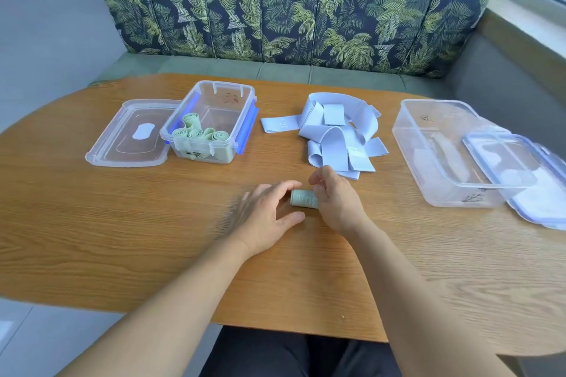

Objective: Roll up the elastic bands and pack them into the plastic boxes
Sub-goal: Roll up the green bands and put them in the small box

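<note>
**Green roll between two hands at mid-worktop**

While a sofa (pixel 291 6) with a palm-leaf cover fills the far side of the view, the wooden worktop (pixel 122 239) spreads below it and carries everything else. At the right stands the larger clear plastic box (pixel 441 147), open, with its lid (pixel 520 174) leaning across its near right corner. Left of centre sits the smaller clear box (pixel 211 119) with blue clips; its lid (pixel 131 135) lies flat just beside it on the left, touching its wall. Inside that smaller box, toward the near end, rest several rolled green bands (pixel 199 131) — some on end, showing their spirals. Between the two boxes lies a loose heap of pale blue bands (pixel 333 131), unrolled and overlapping, one strip reaching out to the left with "20" printed on it.

Nearer the person, just in front of the heap, a rolled green band (pixel 304 199) marked "30 LB" lies on its side on the worktop. The left hand (pixel 263 217) sits at its left end, grip spread, thumb and forefinger bracketing the roll's end; contact cannot be told, as the hand is blurred. The right hand (pixel 333 202) covers the roll's right end — fingers curled, grip loosely pinching the rolled green band.
</note>
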`<state>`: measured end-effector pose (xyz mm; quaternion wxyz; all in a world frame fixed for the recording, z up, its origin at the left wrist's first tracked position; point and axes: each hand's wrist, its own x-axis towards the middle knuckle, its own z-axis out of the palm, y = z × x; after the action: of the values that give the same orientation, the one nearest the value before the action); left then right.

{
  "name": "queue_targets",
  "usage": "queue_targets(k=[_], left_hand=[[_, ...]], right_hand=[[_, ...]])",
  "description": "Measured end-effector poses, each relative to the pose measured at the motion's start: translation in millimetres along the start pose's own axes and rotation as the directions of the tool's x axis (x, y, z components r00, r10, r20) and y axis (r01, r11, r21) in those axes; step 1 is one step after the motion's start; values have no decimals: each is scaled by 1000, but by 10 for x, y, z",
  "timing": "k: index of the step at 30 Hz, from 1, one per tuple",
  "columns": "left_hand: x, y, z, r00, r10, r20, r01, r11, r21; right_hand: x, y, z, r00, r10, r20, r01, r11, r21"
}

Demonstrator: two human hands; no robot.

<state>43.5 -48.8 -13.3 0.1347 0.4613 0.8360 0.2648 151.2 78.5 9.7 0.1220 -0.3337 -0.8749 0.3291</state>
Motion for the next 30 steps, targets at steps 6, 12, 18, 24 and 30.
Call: queue_targets(k=[6, 12, 18, 24, 30], left_hand=[[139, 209, 30, 995, 81, -50, -86, 991, -100], [181, 143, -68, 994, 93, 52, -74, 953, -295], [112, 102, -435, 979, 86, 183, 72, 697, -714], [69, -50, -725, 963, 86, 254, 167, 548, -820], [102, -218, -902, 955, 96, 281, 239, 316, -918]], right_hand=[[-29, 24, -5, 999, 45, 2, -45, 997, 68], [-88, -42, -89, 998, 46, 37, -53, 976, 212], [-192, -331, -363, 992, -93, 81, 60, 938, 340], [-158, -665, -504, 980, -130, 149, 64, 922, 382], [25, -978, -530, 954, -214, 208, 135, 931, 339]])
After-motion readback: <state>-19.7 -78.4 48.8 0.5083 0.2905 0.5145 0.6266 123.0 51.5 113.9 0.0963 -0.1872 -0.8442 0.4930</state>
